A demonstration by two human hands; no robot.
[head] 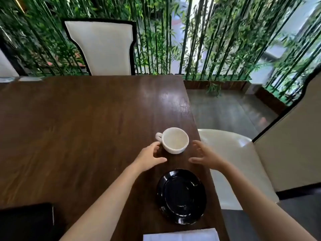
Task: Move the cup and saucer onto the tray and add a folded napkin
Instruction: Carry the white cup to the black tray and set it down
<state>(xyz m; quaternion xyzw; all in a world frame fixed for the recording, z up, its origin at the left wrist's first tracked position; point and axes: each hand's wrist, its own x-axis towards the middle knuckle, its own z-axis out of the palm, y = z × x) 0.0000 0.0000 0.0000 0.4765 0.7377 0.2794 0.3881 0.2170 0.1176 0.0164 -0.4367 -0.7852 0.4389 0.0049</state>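
Note:
A white cup [174,140] stands upright and empty on the dark wooden table [78,127], its handle pointing left. My left hand [149,159] is open just left of and below the cup, fingertips near the handle. On the cup's right my right hand [205,156] hovers open with fingers spread, not touching it. A glossy black saucer [181,196] lies flat nearer to me, close to the table's right edge. The corner of a white napkin [180,235] shows at the bottom edge. A black tray [26,221] sits at the bottom left corner.
A white chair with black trim [102,47] stands at the table's far side. Another white chair seat [234,162] is tucked beside the right edge. Bamboo plants [208,40] and a planter box line the back. The table's right edge runs just past the cup and saucer.

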